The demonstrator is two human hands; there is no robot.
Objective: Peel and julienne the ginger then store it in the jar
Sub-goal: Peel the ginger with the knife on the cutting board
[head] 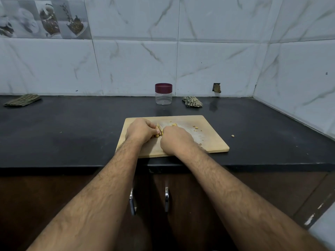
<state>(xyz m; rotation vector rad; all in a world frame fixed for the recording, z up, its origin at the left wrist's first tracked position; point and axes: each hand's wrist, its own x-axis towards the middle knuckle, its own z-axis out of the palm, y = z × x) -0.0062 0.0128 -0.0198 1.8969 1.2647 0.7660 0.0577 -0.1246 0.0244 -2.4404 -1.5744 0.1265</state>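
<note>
A wooden cutting board lies on the black counter, near its front edge. Both my hands rest on its left half, knuckles up and close together. My left hand is closed on pale yellow-brown ginger, which shows at its fingertips. My right hand is curled into a fist against the same ginger, with a yellow bit at its thumb side. What else the fist holds is hidden. Small ginger scraps lie on the board. A clear jar with a maroon lid stands at the back wall, lid on.
One ginger scrap sits on the counter, right of the board. A crumpled checked cloth lies right of the jar. A folded one lies at the far left. Tiled walls close off the back and right side.
</note>
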